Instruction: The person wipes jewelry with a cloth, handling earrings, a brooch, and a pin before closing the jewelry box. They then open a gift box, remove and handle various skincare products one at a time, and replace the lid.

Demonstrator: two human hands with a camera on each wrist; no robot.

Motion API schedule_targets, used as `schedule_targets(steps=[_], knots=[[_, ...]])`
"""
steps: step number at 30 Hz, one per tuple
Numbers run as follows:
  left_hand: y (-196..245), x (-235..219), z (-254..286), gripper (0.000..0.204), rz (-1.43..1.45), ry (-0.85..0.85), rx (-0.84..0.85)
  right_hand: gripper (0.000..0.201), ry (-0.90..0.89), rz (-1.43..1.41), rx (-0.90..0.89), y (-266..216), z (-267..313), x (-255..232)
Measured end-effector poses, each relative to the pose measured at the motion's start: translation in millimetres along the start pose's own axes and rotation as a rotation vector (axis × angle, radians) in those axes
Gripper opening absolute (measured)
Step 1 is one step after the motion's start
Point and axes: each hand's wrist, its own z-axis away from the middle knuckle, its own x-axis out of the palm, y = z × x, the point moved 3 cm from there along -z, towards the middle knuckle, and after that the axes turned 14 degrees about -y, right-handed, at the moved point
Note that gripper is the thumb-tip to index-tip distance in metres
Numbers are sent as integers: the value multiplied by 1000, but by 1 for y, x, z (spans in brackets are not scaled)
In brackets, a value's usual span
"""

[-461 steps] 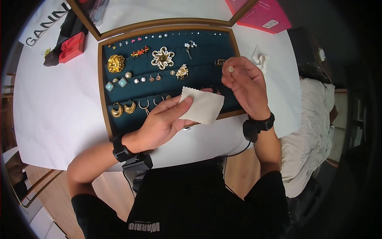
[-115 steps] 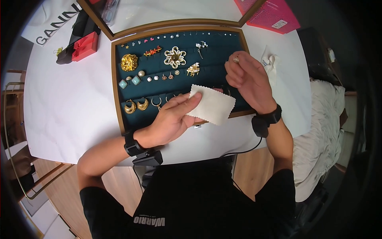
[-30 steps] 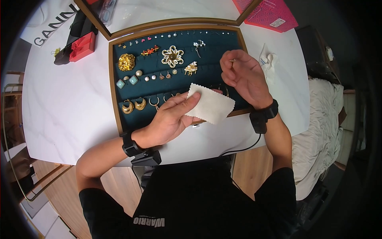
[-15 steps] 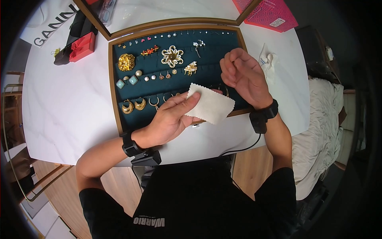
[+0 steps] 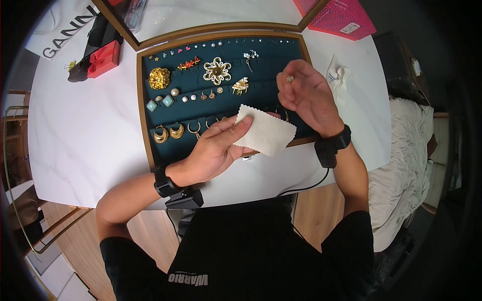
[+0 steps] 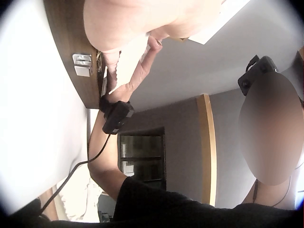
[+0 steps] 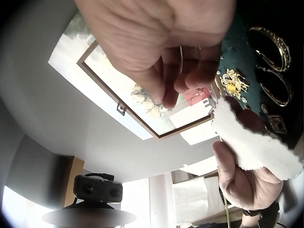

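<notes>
My right hand [image 5: 310, 98] is raised over the right side of the jewellery box [image 5: 141, 108], pinching a small round sparkling stud earring [image 5: 290, 79] between thumb and fingertips. A similar round stud [image 5: 220, 91] sits in the box. Over the front edge, my left hand [image 5: 213, 145] holds a cream polishing cloth [image 5: 266, 131] with zigzag edges, thumb on top and fingers beneath. In the right wrist view the cloth [image 7: 256, 145] lies across the left hand [image 7: 249, 183], apart from the right hand [image 7: 166, 42]. The right fingers hide the earring there.
Rows of earrings and brooches, including a flower brooch [image 5: 217, 70] and gold hoops [image 5: 161, 134], fill the green lining. The framed lid [image 5: 216, 31] stands raised behind. A red gift box [image 5: 104, 59] lies left, a pink box [image 5: 335, 19] and white ribbon [image 5: 340, 79] right.
The stud earring has turned in my right fingertips: edge-on a second ago, hidden half a second ago, its sparkling face shows now. The left hand and cloth stay almost still.
</notes>
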Motion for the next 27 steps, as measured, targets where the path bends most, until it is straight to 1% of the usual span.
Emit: schedule_targets(steps=[2, 4, 6, 13, 15, 17, 18, 20, 25, 27], knots=[[0, 0, 0, 51, 4, 1, 3, 19, -57, -11, -2, 4, 1, -5], [0, 2, 0, 51, 7, 1, 7, 18, -50, -4, 0, 4, 2, -7], [1, 5, 0, 44, 104, 55, 41, 18, -43, 2, 2, 4, 2, -7], [2, 4, 0, 45, 106, 33, 47, 16, -29, 12, 13, 3, 2, -6], [0, 2, 0, 50, 14, 17, 8, 17, -32, 9, 12, 4, 2, -5], [1, 3, 0, 48, 51, 18, 26, 18, -13, 116, 40, 3, 2, -3], [1, 3, 0, 45, 88, 20, 44, 18, -13, 116, 40, 3, 2, -2], [2, 5, -1, 46, 88, 31, 46, 24, -4, 105, 49, 2, 2, 0], [4, 9, -3, 46, 118, 67, 74, 26, 7, 64, 40, 0, 3, 0], [1, 1, -1, 48, 57, -54, 44, 25, -11, 57, 41, 0, 2, 2]])
